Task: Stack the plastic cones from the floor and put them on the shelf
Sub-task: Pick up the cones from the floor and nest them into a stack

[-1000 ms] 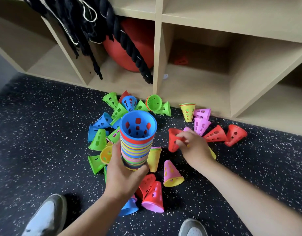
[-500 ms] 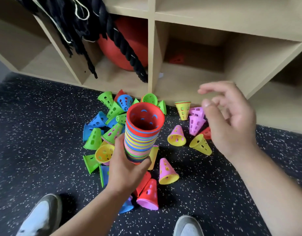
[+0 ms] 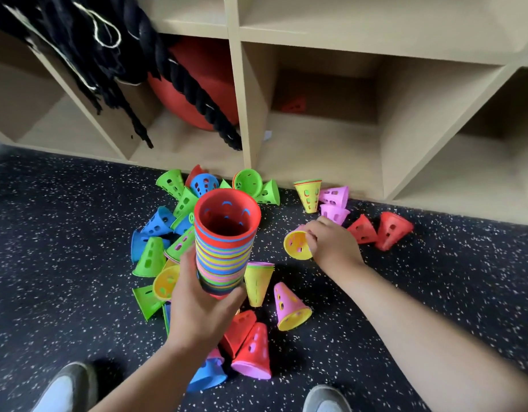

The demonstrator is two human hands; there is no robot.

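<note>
Two cubbies of the shelf (image 3: 316, 150) have something in them: one holds a red ball (image 3: 203, 78) behind black ropes (image 3: 108, 55), the next a small red cone (image 3: 294, 104) at its back. Left hand (image 3: 200, 307) wraps round the base of the tall cone stack (image 3: 224, 251), up above the loose cones (image 3: 151, 257), long axis near upright, wide red mouth facing the camera. Right hand (image 3: 334, 245), off to the stack's right, pinches a yellow cone (image 3: 297, 245) lying on its side on the floor (image 3: 63, 233), mouth facing left.
</note>
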